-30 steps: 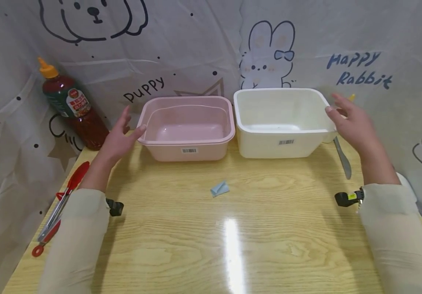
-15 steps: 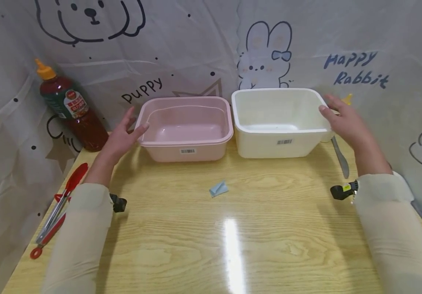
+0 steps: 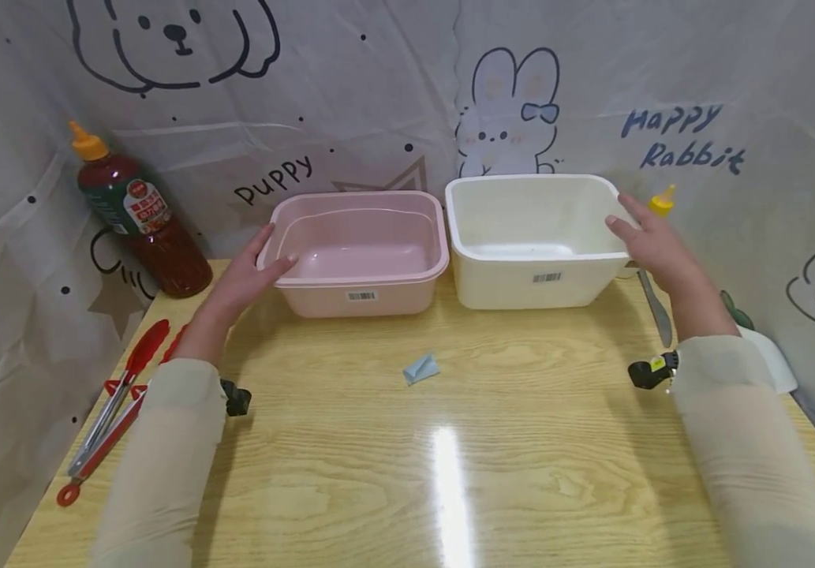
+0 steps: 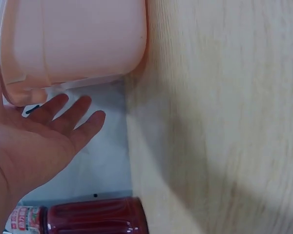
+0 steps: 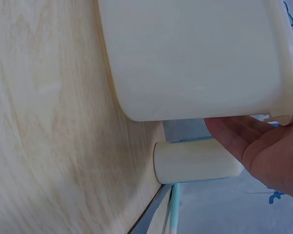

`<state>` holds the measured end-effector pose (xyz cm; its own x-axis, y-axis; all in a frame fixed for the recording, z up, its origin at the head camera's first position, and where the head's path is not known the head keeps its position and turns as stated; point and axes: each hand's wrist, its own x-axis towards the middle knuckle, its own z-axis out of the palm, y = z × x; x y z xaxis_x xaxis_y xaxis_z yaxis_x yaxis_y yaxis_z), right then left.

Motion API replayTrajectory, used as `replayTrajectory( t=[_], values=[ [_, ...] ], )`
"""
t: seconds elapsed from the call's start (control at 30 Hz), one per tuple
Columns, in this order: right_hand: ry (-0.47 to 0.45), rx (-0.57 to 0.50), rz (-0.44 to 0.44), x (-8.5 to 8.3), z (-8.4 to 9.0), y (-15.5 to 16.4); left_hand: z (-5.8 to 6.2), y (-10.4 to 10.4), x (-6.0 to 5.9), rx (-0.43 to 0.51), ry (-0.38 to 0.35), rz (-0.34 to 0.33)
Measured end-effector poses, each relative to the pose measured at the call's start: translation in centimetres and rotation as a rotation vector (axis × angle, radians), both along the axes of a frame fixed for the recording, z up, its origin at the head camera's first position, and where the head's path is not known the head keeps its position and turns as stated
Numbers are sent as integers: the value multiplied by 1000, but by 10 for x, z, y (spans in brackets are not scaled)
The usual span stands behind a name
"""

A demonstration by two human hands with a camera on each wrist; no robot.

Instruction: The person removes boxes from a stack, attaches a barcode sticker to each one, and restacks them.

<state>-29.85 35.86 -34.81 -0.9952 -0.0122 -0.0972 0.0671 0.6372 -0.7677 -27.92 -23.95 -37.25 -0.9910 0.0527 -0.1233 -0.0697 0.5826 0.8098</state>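
Observation:
A pink plastic bin (image 3: 407,298) and a cream-white plastic bin (image 3: 488,288) stand side by side at the back of the wooden table. My left hand (image 3: 237,280) is at the pink bin's left end, thumb over the rim. In the left wrist view its other fingers (image 4: 73,117) spread loosely outside, apart from the wall. My right hand (image 3: 656,241) is at the white bin's right end, thumb inside the rim. Its fingers (image 5: 234,134) extend along the outer end wall in the right wrist view; whether they press it I cannot tell.
A sauce bottle (image 3: 151,225) stands back left, with red-tipped tongs (image 3: 117,394) along the left edge. A small blue piece (image 3: 421,368) lies mid-table. On the right are a grey blade (image 3: 654,309), a yellow nozzle (image 3: 661,202), a pale cylinder (image 5: 198,160) and a white object (image 3: 769,359).
Both hands have moved inward, the left to the right and the right to the left, bringing their thumbs over the bin rims. The bins stay where they were.

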Motion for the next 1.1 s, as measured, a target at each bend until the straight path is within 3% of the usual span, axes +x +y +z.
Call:
replayTrajectory(
  t=[0.23, 0.47, 1.1],
  values=[
    [-2, -68, -25, -3, -3, 1, -7, 2, 0, 71, -28, 48],
    [-19, -115, -33, -1, -3, 0, -14, 6, 2, 217, -12, 56],
    [-7, -124, -45, 2, 12, -2, -14, 9, -1, 241, -70, 105]
  ],
)
